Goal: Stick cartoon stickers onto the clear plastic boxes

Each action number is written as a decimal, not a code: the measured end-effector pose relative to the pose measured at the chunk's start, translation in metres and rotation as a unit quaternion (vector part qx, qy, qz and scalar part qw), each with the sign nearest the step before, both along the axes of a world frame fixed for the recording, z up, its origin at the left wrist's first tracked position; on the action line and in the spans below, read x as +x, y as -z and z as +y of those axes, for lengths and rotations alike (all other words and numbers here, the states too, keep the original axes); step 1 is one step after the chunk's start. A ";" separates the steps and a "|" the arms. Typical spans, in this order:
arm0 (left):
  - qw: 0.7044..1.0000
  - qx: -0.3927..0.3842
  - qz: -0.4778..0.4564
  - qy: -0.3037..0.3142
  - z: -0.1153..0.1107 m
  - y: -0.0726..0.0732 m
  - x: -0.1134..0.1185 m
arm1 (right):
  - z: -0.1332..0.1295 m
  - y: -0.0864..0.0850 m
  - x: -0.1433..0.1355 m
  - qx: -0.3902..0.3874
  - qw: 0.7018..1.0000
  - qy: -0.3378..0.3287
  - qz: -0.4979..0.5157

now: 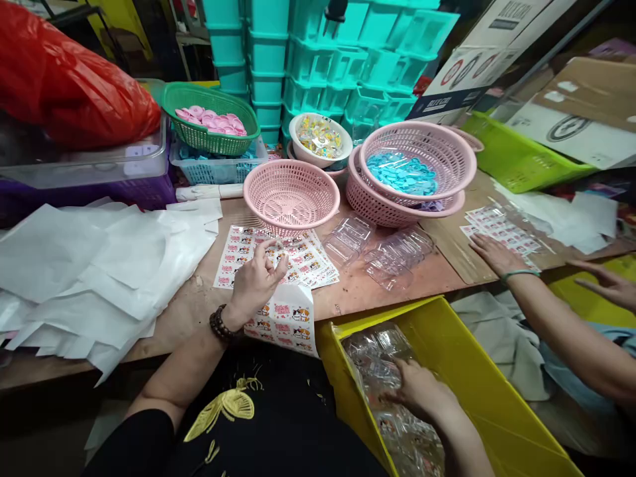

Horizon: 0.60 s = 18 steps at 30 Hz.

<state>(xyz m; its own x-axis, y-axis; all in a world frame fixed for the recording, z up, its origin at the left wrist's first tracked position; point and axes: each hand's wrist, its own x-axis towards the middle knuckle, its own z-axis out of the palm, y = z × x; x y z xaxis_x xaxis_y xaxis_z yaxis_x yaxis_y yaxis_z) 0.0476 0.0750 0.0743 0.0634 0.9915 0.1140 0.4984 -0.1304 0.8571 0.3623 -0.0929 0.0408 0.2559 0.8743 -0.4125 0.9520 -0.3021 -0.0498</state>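
Note:
My left hand (258,278), a dark beaded bracelet at its wrist, is raised over the table edge with its fingers curled and thumb drawn in. Anything small between the fingertips is too indistinct to name. Just beneath it, a curling sticker sheet (283,324) with cartoon cats hangs toward my lap. More sticker sheets (231,255) lie flat behind the hand. My right hand (422,391) reaches into a yellow bin (477,371), fingers apart over clear plastic cases (382,338), some showing printed stickers. Other clear cases (397,255) lie on the table.
A pink basket (291,195) stands ahead; stacked pink baskets (417,159) hold blue pieces. White backing paper (99,258) piles up at left. A co-worker's hand (489,255) rests by sticker sheets at right; another hand (609,281) shows at the right edge. Teal bins (318,59) rise behind.

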 end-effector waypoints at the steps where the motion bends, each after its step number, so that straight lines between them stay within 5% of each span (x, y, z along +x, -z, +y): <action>1: 1.000 0.010 0.010 -0.001 -0.003 -0.002 0.005 | 0.010 -0.009 -0.013 0.059 0.998 -0.001 0.026; 4: 0.999 0.033 0.019 0.009 -0.012 -0.007 0.016 | 0.055 -0.042 -0.062 0.226 0.933 -0.024 0.278; 7: 0.998 0.034 0.009 0.047 -0.018 -0.011 0.011 | 0.104 -0.060 -0.109 0.129 0.833 -0.032 0.537; 10: 0.997 0.044 -0.056 0.003 -0.018 -0.008 -0.014 | 0.135 -0.055 -0.135 0.051 0.759 -0.003 0.649; 13: 0.980 -0.062 -0.190 -0.018 -0.016 0.006 -0.045 | 0.147 -0.046 -0.141 0.055 0.724 0.021 0.688; 16: 0.908 -0.259 -0.314 0.096 -0.016 0.021 -0.060 | 0.149 -0.043 -0.141 0.036 0.715 0.013 0.698; 18: 0.881 -0.292 -0.345 0.140 -0.018 0.025 -0.059 | 0.151 -0.045 -0.142 0.004 0.717 0.004 0.697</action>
<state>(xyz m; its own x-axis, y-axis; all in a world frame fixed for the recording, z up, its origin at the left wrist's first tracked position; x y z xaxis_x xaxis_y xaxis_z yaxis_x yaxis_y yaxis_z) -0.0117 0.0572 0.0488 0.4296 0.8506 -0.3032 -0.1483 0.3976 0.9055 0.2203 0.0580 0.0860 -0.3944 0.8793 -0.2671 -0.0260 -0.3012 -0.9532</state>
